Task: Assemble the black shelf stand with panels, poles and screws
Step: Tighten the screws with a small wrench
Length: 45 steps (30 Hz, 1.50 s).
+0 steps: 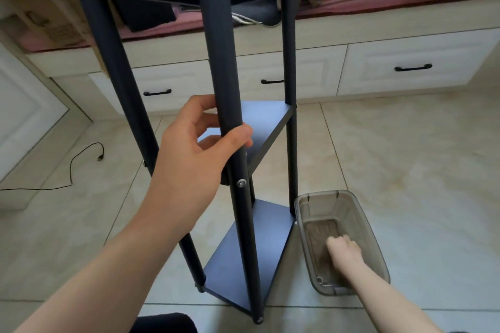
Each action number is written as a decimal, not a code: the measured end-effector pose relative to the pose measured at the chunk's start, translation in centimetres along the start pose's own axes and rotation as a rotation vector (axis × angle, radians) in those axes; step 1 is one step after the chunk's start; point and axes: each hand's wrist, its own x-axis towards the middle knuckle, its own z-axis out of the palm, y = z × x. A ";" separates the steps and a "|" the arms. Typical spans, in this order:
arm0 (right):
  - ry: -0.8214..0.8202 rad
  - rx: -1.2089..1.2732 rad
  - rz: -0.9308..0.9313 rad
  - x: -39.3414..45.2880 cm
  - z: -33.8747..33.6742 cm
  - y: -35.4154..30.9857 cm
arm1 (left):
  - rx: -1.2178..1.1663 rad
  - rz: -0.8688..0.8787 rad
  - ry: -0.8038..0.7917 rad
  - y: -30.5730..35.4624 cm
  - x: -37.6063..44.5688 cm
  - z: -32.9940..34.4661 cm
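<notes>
My left fingers (238, 135) wrap the stand's (259, 127) near pole (224, 62); bare floor (405, 157) lies right. My right hand (345, 251) reaches into the bin (384, 276), grip unclear.

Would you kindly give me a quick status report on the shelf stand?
Left hand grips front pole, steadying shelf stand. Right hand down inside clear bin on floor, grip unclear. Panels screwed on, stand upright. Nothing in the way.
</notes>
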 end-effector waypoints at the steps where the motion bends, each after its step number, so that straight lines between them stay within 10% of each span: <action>1: 0.006 -0.004 0.003 0.1 0.0 0.2 | 0.001 -0.002 0.000 0.0 0.0 0.0; 18: -0.105 -0.014 -0.013 0.6 -1.8 0.1 | 0.011 -0.007 0.006 0.0 0.3 -0.1; 30: 0.147 0.023 -0.104 -3.2 -20.5 0.0 | -0.018 -0.015 0.009 0.0 0.5 -1.4; 45: 0.401 1.351 -0.476 -22.8 -34.5 -4.6 | 0.029 -0.002 -0.004 2.0 -0.1 -4.3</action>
